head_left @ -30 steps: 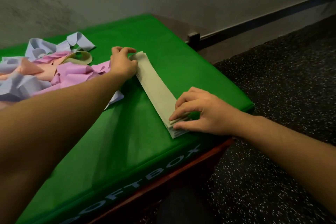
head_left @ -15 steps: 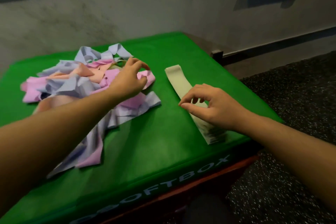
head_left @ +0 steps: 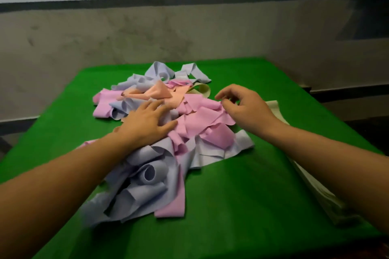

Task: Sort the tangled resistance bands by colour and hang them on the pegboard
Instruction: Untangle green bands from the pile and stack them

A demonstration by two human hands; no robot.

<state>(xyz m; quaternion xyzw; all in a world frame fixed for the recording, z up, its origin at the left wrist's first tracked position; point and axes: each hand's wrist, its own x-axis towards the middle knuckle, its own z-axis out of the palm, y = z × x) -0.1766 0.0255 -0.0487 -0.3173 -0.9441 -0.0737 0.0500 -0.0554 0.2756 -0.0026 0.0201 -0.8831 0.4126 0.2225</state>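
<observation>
A tangled heap of resistance bands lies on the green soft box (head_left: 242,191). Pink bands (head_left: 202,120) fill its middle, lilac-blue bands (head_left: 147,176) spread at the front and back, orange bands (head_left: 160,91) sit on top, and one pale yellow loop (head_left: 203,89) shows at the far side. My left hand (head_left: 147,122) rests flat on the heap with fingers spread. My right hand (head_left: 242,105) hovers over the heap's right edge, fingers loosely curled, holding nothing. A flat stack of pale yellow bands (head_left: 311,187) lies along the box's right side, partly under my right forearm.
A grey concrete wall (head_left: 189,33) rises behind the box, with white panels above it. Dark floor shows to the right of the box. No pegboard is in view.
My right hand left the pale yellow stack and moved left over the heap. My left hand shifted onto the heap's middle and flattened. My view turned left and up.
</observation>
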